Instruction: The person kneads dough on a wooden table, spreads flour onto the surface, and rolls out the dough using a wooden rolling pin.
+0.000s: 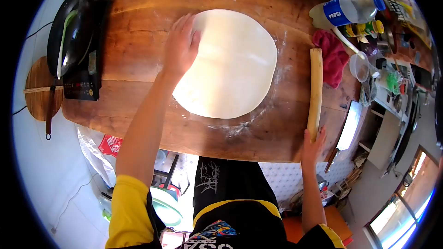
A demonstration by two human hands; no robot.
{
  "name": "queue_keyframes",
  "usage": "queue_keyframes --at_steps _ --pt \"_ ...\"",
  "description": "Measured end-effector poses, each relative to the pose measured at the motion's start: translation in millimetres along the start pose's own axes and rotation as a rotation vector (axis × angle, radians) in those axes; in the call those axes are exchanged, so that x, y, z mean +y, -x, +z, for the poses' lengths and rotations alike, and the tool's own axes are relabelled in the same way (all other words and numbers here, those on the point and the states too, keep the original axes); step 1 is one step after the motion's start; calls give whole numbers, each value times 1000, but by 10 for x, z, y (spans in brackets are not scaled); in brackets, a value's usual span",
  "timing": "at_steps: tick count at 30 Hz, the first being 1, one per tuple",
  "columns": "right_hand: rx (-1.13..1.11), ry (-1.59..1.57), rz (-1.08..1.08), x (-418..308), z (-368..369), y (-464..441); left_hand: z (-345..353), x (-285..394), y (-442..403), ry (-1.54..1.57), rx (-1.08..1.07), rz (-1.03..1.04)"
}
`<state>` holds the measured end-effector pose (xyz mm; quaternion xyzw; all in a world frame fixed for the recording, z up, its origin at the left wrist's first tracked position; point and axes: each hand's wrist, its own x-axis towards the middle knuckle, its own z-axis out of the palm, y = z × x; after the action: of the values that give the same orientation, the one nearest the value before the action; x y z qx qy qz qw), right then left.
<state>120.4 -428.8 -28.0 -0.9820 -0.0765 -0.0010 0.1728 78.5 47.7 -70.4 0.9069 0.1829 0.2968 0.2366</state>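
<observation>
**Round dough sheet (230, 71) lying mid-table**

By the near right corner of the wooden table (134, 57), the right hand (314, 146) is meeting a rolling pin's (316, 87) near end — thumb and fingers lying either side, how tightly I cannot tell. A cleaver (349, 127) is following the right edge. Flour (237, 129) is dusting the near side. Deeper in, the left hand (182, 48) is covering the sheet's left rim — fingers pressed together, thumb apart. A maroon cloth (333, 60) is lying beyond the pin; a Pepsi bottle (348, 10) is occupying the far right.

Yellow-black sleeves (130, 212), black printed shirt (251, 219), black trousers (240, 182)
</observation>
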Motion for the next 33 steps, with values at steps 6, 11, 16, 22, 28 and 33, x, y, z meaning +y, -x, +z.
queue_keyframes --at_steps 6,11,16,22,28,33 --pt "-189 1 152 92 -47 55 112 136 -392 -91 -219 -178" --pt "-245 -145 259 214 -105 245 -459 -113 17 237 -573 -560" --pt "-328 -243 318 235 -195 404 -941 285 785 576 -496 -1209" --pt "-336 -250 285 -487 -374 184 -504 1458 1407 1110 72 -1659" --pt "-374 -336 -120 -1135 -172 -147 -453 1765 1453 1133 77 -1650" --pt "-405 -204 -664 -1407 75 -300 -939 1366 1546 451 -137 -1333"
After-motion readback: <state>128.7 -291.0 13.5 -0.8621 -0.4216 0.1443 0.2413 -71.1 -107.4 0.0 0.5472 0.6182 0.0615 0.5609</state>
